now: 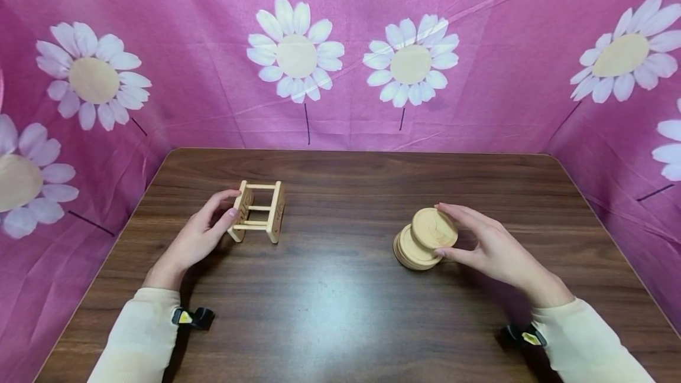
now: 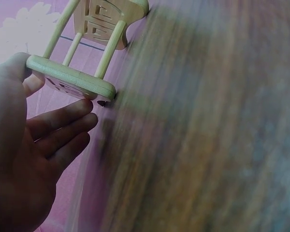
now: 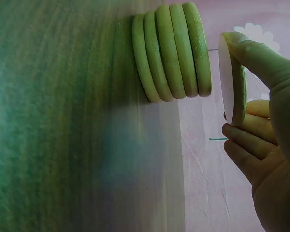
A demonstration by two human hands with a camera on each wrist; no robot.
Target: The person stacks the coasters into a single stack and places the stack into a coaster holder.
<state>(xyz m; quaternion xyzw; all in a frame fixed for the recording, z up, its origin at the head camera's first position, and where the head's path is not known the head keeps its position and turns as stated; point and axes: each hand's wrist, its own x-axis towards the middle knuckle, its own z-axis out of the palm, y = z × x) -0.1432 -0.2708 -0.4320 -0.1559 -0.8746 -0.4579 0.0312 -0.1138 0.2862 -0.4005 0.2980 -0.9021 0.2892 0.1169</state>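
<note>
- Left hand [image 1: 198, 235] at the rack [image 1: 259, 211], fingers [image 2: 63, 117] nearly straight, fingertips and thumb touching one end panel; no firm clamp visible.
- Rack standing left of centre on the surface [image 1: 340, 312], rungs bridging two end panels.
- Right hand [image 1: 492, 248] pinching one disc [image 1: 434, 227] by its rim, thumb on the near edge, fingers behind, raised just clear of the stack [image 1: 417, 250].
- Stack of four discs resting right of centre, slightly offset beneath the lifted one.
- Likely risk: rim-only pinch slipping, dropping the disc onto the stack and scattering it.
- Possible risk: light touch on the rack letting it tip or skid under a sideways push.
</note>
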